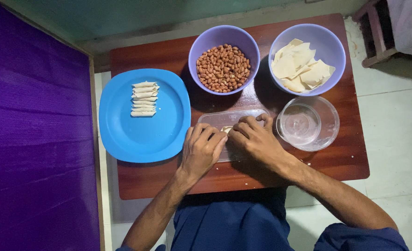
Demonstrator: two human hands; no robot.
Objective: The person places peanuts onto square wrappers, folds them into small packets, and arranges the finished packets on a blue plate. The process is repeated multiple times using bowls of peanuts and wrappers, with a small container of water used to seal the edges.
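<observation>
My left hand [201,151] and my right hand [253,138] meet over a clear flat plastic lid [220,117] in the middle of a small wooden table [345,158]. Their fingertips pinch a small pale dough wrapper [226,129], mostly hidden by the fingers. A purple bowl of peanuts [223,67] stands just beyond the hands. To its right, a second purple bowl [329,44] holds several flat pale wrappers [301,65].
A blue plate [143,135] at the left carries a row of several rolled wrappers [144,98]. A clear glass bowl [308,123] with a little water sits by my right hand. A purple wall panel [34,139] stands at the left, a wooden stool [378,32] at the top right.
</observation>
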